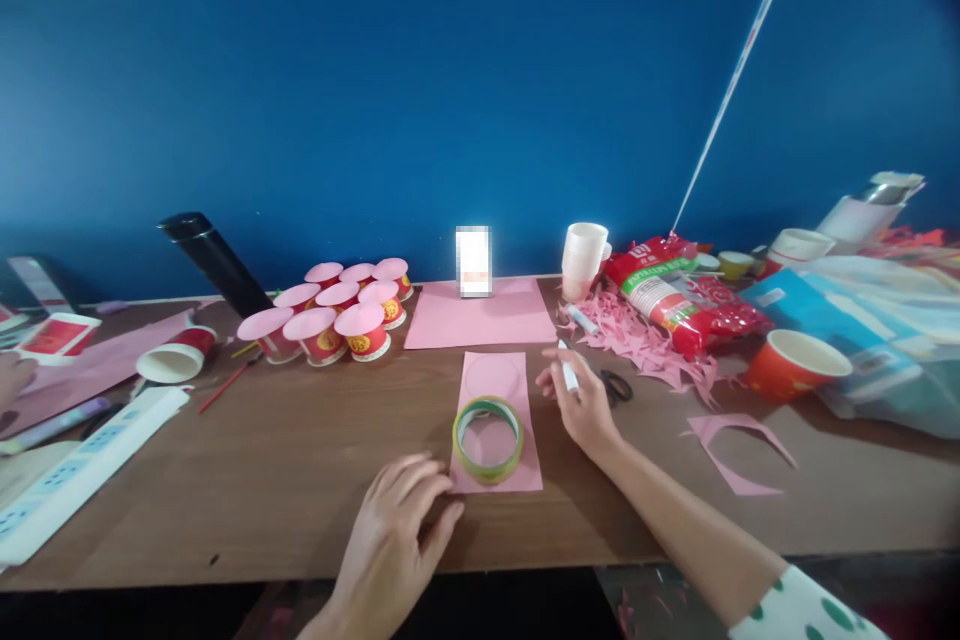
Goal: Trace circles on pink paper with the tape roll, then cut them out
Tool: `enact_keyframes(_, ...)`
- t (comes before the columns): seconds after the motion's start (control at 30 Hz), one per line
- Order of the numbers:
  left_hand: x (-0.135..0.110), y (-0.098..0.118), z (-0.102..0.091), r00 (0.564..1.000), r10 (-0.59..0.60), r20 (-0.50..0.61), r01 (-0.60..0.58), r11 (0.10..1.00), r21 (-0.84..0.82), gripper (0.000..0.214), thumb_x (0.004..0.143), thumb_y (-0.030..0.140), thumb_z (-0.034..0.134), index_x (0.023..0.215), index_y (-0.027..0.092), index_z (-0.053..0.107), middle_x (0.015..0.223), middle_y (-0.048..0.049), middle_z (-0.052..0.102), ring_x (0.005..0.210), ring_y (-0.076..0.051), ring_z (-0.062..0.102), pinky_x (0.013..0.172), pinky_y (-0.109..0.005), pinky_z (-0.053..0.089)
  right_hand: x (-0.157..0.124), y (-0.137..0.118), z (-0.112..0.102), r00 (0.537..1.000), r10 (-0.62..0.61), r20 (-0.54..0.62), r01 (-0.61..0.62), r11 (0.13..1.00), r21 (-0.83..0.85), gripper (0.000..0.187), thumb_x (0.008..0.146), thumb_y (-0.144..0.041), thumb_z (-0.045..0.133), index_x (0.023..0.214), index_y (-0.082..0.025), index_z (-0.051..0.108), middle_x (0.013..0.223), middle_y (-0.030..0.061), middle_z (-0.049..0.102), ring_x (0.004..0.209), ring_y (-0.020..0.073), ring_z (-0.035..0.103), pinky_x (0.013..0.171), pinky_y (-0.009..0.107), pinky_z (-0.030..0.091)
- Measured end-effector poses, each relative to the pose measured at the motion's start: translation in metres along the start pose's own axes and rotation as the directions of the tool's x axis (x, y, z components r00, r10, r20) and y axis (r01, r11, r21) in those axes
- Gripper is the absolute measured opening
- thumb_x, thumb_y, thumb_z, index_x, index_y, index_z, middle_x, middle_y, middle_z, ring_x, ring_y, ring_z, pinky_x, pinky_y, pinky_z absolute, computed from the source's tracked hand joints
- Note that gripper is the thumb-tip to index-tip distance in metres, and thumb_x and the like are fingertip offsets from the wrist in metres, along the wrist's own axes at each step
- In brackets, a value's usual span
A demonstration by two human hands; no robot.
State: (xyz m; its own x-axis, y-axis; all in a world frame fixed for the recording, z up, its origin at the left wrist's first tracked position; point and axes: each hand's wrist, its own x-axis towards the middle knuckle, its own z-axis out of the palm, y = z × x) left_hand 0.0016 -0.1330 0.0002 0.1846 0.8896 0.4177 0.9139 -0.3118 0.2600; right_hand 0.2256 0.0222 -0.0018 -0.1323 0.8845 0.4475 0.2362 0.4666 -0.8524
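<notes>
Behind the table [300, 480] we see a blue wall [375, 90], with a black bottle [221, 265] and a phone [474, 262] in front of it. We find a white power strip [94, 465] on the left and, nearby, a paper cup [176, 355] lying on its side. On the right we see a red plastic bag [675, 292], and an orange cup [780, 370] beside a blue packet [814, 305].

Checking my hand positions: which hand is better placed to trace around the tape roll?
Likely your right hand: it holds a white pen beside the pink strip. Your left hand, with no pen, is at the strip's near-left corner, by the tape roll.
</notes>
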Motion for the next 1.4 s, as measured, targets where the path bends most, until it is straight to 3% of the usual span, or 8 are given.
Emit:
enact_keyframes(0.1,-0.008,0.004,0.001,0.995,0.084,0.052,-0.087,0.995,0.04,0.031,0.08,0.029,0.054,0.11,0.024,0.053,0.11,-0.0056,0.06,0.105,-0.023,0.052,0.09,-0.041,0.044,-0.008,-0.014,-0.002,0.978,-0.181,0.104,0.188,0.981,-0.054,0.014,0.087,-0.025,0.043,0.098,-0.02,0.052,0.081,0.0047,0.063,0.07,0.0161,0.061,0.068,0.027,0.048)
enact_keyframes(0.23,-0.008,0.003,0.004,0.991,0.111,0.079,-0.116,0.991,0.062,0.031,0.081,0.029,0.053,0.112,0.022,0.053,0.11,-0.0057,0.061,0.105,-0.023,0.053,0.09,-0.041,0.045,-0.012,-0.029,-0.004,0.874,-0.364,0.323,0.395,0.918,-0.036,0.015,0.082,-0.025,0.052,0.096,-0.02,0.055,0.093,0.0076,0.062,0.091,0.0216,0.055,0.082,0.035,0.044)
enact_keyframes(0.37,-0.006,0.004,0.004,0.994,0.091,0.061,-0.094,0.994,0.055,0.027,0.081,0.028,0.053,0.107,0.021,0.057,0.107,-0.0062,0.063,0.102,-0.024,0.055,0.088,-0.043,0.046,-0.011,-0.032,-0.003,0.779,-0.405,0.479,0.455,0.891,0.013,0.028,0.073,-0.035,0.065,0.096,-0.022,0.056,0.085,0.0054,0.064,0.096,0.0247,0.049,0.084,0.039,0.042)
enact_keyframes(0.5,-0.004,0.007,0.003,0.997,0.073,0.031,-0.074,0.997,0.036,0.022,0.081,0.026,0.053,0.102,0.021,0.059,0.103,-0.0061,0.064,0.099,-0.023,0.056,0.086,-0.042,0.047,-0.013,-0.03,0.0,0.728,-0.363,0.581,0.436,0.9,0.017,0.035,0.068,-0.038,0.071,0.094,-0.022,0.054,0.08,0.0038,0.064,0.096,0.0241,0.047,0.084,0.038,0.041)
enact_keyframes(0.77,-0.003,0.008,0.004,0.997,0.079,0.014,-0.079,0.997,0.02,0.022,0.08,0.024,0.054,0.101,0.02,0.059,0.1,-0.0061,0.065,0.098,-0.022,0.057,0.087,-0.041,0.048,-0.015,-0.023,0.001,0.725,-0.29,0.624,0.332,0.942,0.052,0.036,0.068,-0.033,0.073,0.094,-0.021,0.051,0.077,0.0033,0.058,0.087,0.0206,0.049,0.074,0.031,0.045)
enact_keyframes(1.13,-0.007,0.005,0.009,0.996,0.084,0.034,-0.086,0.994,0.07,0.026,0.081,0.025,0.052,0.105,0.019,0.058,0.105,-0.0079,0.064,0.102,-0.023,0.056,0.091,-0.043,0.046,-0.015,-0.033,-0.004,0.707,-0.276,0.651,0.345,0.938,0.023,0.033,0.069,-0.029,0.072,0.093,-0.022,0.05,0.075,0.0013,0.057,0.084,0.0199,0.048,0.073,0.03,0.043)
enact_keyframes(1.4,-0.009,0.004,0.008,0.995,0.087,0.045,-0.09,0.992,0.083,0.026,0.081,0.026,0.051,0.105,0.019,0.057,0.105,-0.0082,0.064,0.103,-0.023,0.056,0.091,-0.041,0.047,-0.017,-0.035,-0.003,0.719,-0.266,0.642,0.338,0.941,0.012,0.039,0.066,-0.032,0.074,0.096,-0.022,0.052,0.083,0.0027,0.056,0.082,0.0196,0.05,0.073,0.031,0.044)
